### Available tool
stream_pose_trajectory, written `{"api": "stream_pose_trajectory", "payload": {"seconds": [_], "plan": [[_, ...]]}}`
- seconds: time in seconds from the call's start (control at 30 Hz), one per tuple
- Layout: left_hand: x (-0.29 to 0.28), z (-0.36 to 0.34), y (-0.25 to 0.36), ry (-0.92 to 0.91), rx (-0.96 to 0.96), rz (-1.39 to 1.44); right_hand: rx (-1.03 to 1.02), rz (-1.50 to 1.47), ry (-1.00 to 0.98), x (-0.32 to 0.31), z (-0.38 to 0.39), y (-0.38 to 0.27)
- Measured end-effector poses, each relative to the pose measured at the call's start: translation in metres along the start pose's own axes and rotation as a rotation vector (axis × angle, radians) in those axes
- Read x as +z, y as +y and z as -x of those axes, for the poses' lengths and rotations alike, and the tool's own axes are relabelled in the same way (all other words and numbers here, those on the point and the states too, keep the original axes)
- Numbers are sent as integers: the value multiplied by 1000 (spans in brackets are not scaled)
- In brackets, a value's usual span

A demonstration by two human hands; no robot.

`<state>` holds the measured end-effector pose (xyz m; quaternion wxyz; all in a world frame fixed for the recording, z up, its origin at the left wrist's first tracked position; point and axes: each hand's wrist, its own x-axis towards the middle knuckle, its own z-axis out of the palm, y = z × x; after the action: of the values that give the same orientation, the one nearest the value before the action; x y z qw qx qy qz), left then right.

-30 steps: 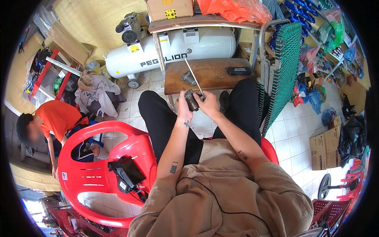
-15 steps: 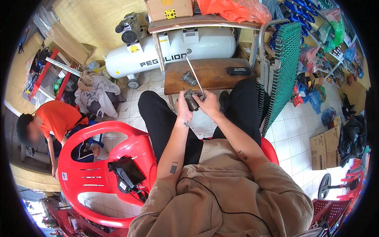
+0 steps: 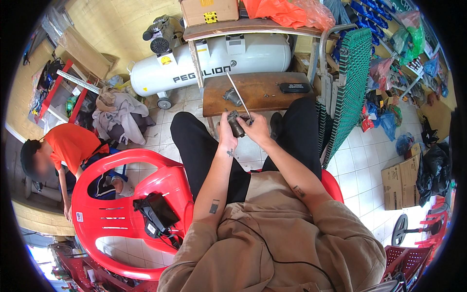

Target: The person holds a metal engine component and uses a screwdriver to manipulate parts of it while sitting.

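Between my knees, my left hand [image 3: 225,131] grips a dark, greasy metal cylindrical part [image 3: 237,125]. My right hand [image 3: 257,128] is closed on a long, thin, pale rod [image 3: 236,90], its thumb against the same part; the rod slants up and away to the left. Just beyond my hands, a worn brown wooden bench [image 3: 268,82] bears another dark metal part [image 3: 232,97], a few tiny pieces [image 3: 266,96] and a black oblong case [image 3: 295,87].
A white air tank [image 3: 151,78] lies behind the bench. A green woven folding chair [image 3: 348,87] stands close at my right. At my left are a red plastic chair [image 3: 99,170] holding a black device [image 3: 160,214] and another person in orange [image 3: 78,143], bent low. Cardboard boxes [image 3: 399,180] sit at right.
The rod's far end swung a little up and right half a second ago and is now back lower and further left. My hands stay on the part in nearly the same place.
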<state>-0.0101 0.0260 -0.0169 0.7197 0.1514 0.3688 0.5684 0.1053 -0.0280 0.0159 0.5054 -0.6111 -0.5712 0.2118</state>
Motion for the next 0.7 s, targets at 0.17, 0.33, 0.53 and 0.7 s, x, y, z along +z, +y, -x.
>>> {"api": "stream_pose_trajectory", "payload": {"seconds": [0.17,0.33,0.53,0.7], "plan": [[1,0,-1,-45,-23,-38,-8,21,-13,0,-2,5],[-2,-3,-2,-58,-25,-37,-27,23,27,-2,-1,2],[-5,-10,-5,-46,-11,-43,7,-14,25,-4,0,-4],[-4,-8,-4,-42,-1,-27,18,15,45,-1,1,-3]]}}
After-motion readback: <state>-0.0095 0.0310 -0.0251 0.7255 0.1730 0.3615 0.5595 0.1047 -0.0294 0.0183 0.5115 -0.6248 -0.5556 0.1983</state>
